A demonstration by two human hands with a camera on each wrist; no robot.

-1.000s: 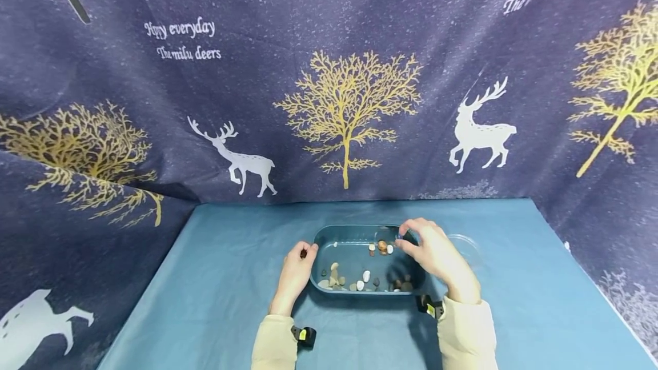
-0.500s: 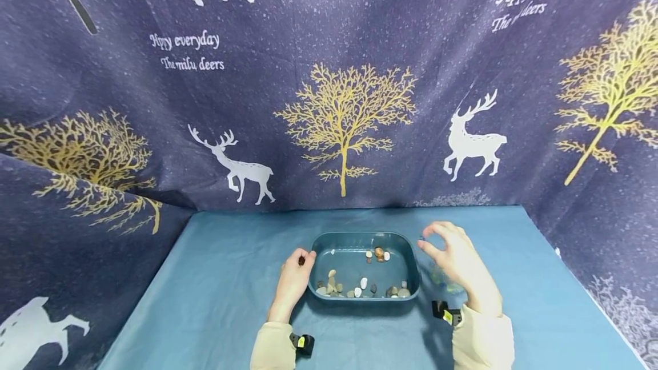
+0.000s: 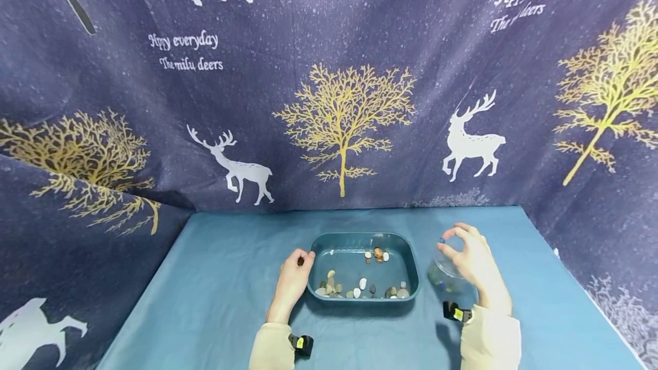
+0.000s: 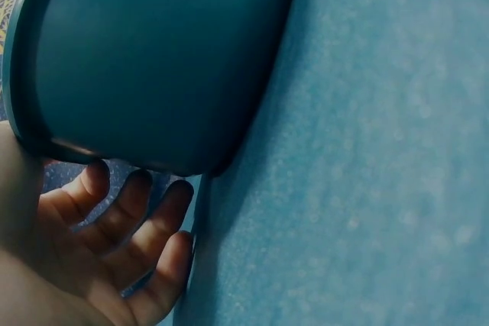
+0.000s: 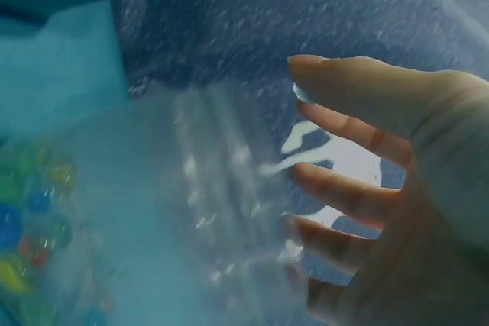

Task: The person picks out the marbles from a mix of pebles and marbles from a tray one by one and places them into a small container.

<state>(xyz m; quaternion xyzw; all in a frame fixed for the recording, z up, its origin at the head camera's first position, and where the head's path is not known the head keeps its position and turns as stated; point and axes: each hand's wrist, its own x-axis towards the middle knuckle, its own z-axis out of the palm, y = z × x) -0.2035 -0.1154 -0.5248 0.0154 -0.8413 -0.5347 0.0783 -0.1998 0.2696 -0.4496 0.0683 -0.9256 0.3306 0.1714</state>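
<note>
A teal rectangular tub stands on the table with several pebbles in it. My left hand holds the tub's left end, thumb at the rim and curled fingers against the outer wall. To the right, my right hand pinches a small blue glass marble between thumb and fingertips. Just below that hand stands a clear plastic jar, partly hidden by the hand and wrist. Coloured marbles lie at the jar's bottom in the right wrist view. Mostly covered by the thumb there, the pinched marble barely shows.
Pebbles lie along the tub's front side, with a brown stone among a few near its back. A blue cloth covers the table. Behind it hangs a dark curtain with deer and trees.
From over the tub's right end, my right hand has moved right with the marble, to above the jar. My left hand keeps its place at the tub. The head view has shifted slightly.
</note>
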